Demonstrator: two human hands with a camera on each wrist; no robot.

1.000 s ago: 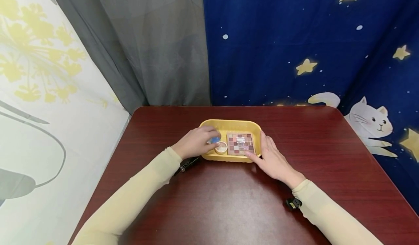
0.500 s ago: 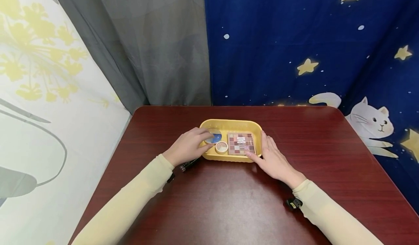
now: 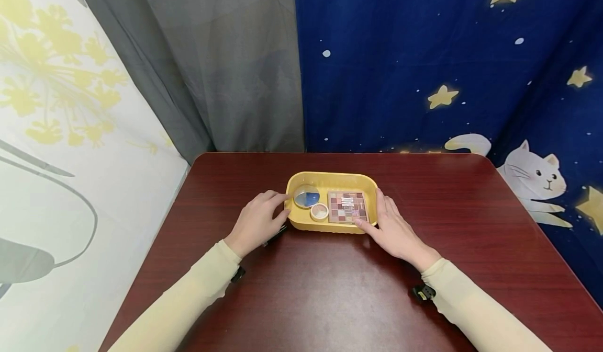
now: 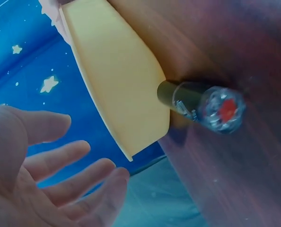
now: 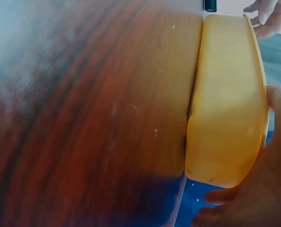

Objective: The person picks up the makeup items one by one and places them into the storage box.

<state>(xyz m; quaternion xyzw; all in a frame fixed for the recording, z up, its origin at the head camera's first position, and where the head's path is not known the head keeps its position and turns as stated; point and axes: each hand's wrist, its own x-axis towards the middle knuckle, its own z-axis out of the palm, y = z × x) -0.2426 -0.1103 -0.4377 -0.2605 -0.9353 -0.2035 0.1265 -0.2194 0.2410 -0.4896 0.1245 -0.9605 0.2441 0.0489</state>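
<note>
A yellow plastic basket stands on the table with makeup in it. Inside lie a round clear-and-blue case, a small round pot with a pale rim and an eyeshadow palette. My left hand is by the basket's left end, fingers loosely bent, fingertips right at the rim and nothing held. My right hand holds the right end, thumb over the near rim and fingers along the outer side. In the left wrist view a dark tube with a clear, red-centred end lies against the basket.
The dark red wooden table has rounded far corners. Behind it hang a grey curtain and a blue star-patterned curtain. A pale patterned cloth runs along the left side.
My left hand has drawn back leftward from over the round clear-and-blue case to the basket's left rim, leaving the case in the basket. My right hand has stayed in place.
</note>
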